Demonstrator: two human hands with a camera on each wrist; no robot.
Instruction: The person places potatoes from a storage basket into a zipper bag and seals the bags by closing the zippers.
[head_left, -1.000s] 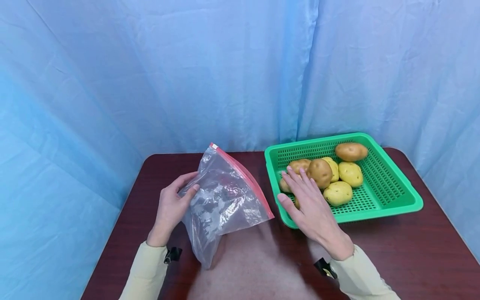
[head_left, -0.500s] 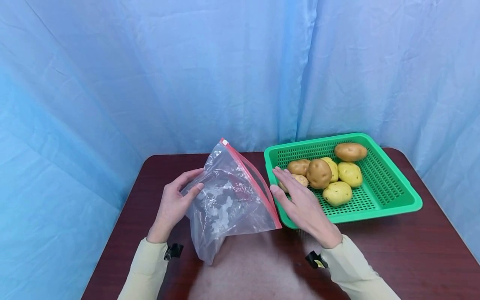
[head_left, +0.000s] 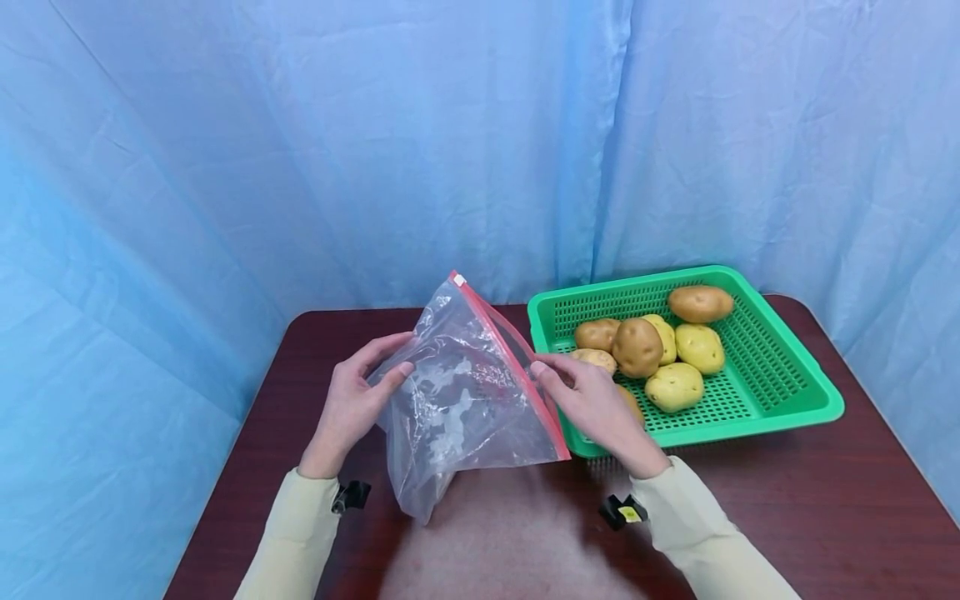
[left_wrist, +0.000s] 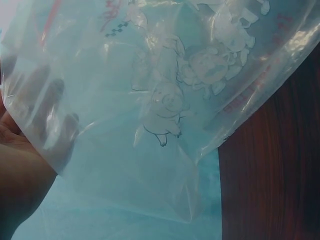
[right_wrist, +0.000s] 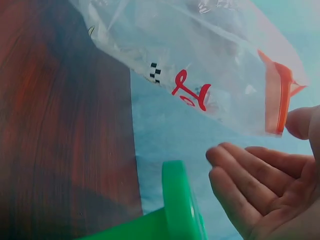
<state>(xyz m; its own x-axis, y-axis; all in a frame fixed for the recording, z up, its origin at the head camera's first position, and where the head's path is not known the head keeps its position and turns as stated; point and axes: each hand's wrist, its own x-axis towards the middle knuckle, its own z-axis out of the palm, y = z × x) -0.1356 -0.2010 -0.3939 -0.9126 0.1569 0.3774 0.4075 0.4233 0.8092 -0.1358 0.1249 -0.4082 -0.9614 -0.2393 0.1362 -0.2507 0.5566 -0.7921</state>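
Note:
A clear plastic slider zip bag [head_left: 457, 392] with a red strip along its mouth is held up over the table, its mouth facing right. My left hand [head_left: 360, 400] grips its left side, thumb on the front and fingers behind; in the left wrist view those fingers [left_wrist: 47, 107] show through the plastic. My right hand [head_left: 596, 404] is at the bag's mouth, thumb and index tips right at the red strip. In the right wrist view the right hand's fingers [right_wrist: 245, 185] extend loosely below the strip, and the thumb lies close to its edge.
A green plastic basket [head_left: 798, 367] holding several yellow and brown potatoes [head_left: 675, 387] stands to the right, its near left corner beneath my right hand. Both rest on a dark red-brown table [head_left: 780, 500]. Light blue curtains [head_left: 450, 150] hang behind and at the sides.
My right hand has moved left from over the potatoes to the bag's mouth. The bag has shifted slightly right, and its mouth has parted more. My left hand keeps its grip.

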